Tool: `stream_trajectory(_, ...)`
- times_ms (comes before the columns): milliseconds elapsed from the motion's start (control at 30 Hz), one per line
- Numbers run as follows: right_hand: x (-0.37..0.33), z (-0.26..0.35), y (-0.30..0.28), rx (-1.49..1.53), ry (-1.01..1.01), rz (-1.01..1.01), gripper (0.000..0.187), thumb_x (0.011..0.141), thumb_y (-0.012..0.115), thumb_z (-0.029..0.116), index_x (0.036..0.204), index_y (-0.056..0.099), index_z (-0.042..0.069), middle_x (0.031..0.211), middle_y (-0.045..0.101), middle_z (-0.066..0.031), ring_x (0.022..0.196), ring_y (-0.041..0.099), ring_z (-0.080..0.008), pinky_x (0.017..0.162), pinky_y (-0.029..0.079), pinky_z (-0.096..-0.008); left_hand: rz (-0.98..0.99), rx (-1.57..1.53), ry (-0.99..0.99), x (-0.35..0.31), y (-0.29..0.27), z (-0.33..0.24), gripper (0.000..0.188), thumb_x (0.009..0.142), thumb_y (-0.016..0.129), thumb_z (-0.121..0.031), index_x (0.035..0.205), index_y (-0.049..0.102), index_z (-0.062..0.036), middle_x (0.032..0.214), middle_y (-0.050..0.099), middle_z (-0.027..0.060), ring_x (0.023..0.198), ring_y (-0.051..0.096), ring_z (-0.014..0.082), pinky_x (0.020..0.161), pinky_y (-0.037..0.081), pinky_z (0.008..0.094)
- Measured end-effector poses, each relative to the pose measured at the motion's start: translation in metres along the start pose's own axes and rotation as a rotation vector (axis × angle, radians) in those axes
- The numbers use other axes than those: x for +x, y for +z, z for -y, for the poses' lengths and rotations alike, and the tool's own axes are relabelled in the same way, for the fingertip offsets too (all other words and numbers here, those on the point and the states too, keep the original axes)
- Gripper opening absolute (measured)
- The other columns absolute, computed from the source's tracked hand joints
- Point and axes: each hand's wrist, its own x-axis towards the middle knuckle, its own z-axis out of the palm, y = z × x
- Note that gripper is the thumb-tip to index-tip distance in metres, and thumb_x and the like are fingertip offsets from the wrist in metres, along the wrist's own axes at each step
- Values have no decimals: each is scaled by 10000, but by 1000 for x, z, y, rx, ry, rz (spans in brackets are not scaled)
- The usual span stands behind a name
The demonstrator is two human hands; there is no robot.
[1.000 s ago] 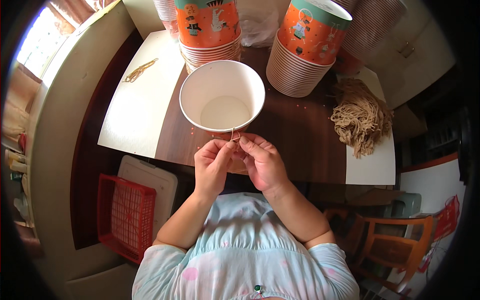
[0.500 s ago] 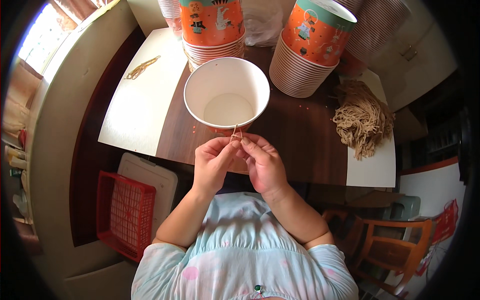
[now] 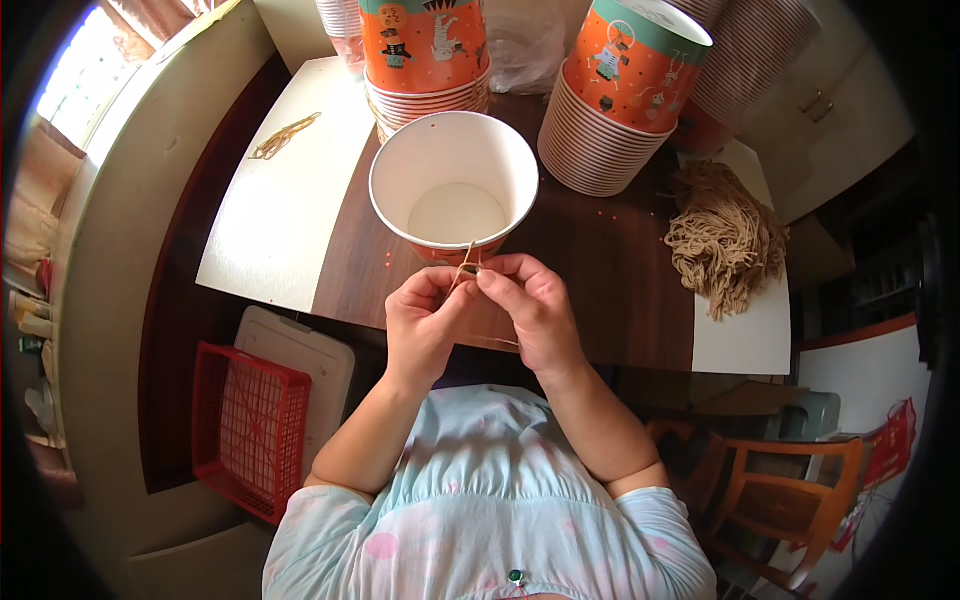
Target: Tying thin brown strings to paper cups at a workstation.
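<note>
A large open paper cup (image 3: 455,185), white inside with an orange outside, stands on the brown table (image 3: 600,270) right in front of me. My left hand (image 3: 425,320) and my right hand (image 3: 530,305) meet at the cup's near rim. Both pinch a thin tan string (image 3: 466,262) that runs up to the rim. A loose end of the string trails down under my right hand.
Two stacks of orange printed paper cups (image 3: 425,55) (image 3: 625,95) stand behind the open cup. A bundle of tan strings (image 3: 725,240) lies at the right, several more strings (image 3: 285,135) on a white sheet at the left. A red basket (image 3: 250,430) and a wooden chair (image 3: 790,490) are on the floor.
The hands stay at the cup's near rim working the string. The view has shifted slightly; the cup keeps its place.
</note>
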Motion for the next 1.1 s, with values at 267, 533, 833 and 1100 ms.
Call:
stream_trajectory(267,9,3,-1,82,49,-11,164,870,651,137,926,670,-16,817,663,-16,765,572,-50,720,461,-195,1,74,15,-1,-1,-4,135,909,605,-50,985,641,56,824,647,31,710,547,45,619,408,168)
stream_trajectory(533,10,-5,-7,378,252,3,154,898,578,129,950,675,22,863,674,-42,739,573,-97,728,465,-238,26,69,-20,2,-6,2,147,925,589,-52,998,635,66,890,669,52,800,598,75,726,475,199)
stream_trajectory(833,9,-8,-10,393,305,17,154,919,554,148,968,656,43,920,668,-29,790,579,-97,743,466,-244,-87,143,298,-2,12,3,163,831,587,94,963,559,3,1044,515,58,817,551,81,691,459,197)
stream_trajectory(1100,5,-3,-3,362,239,-8,131,908,584,131,972,653,41,898,672,-21,751,568,-66,713,453,-213,-38,748,648,2,0,6,237,748,691,47,965,615,-8,959,548,34,605,415,12,506,315,162)
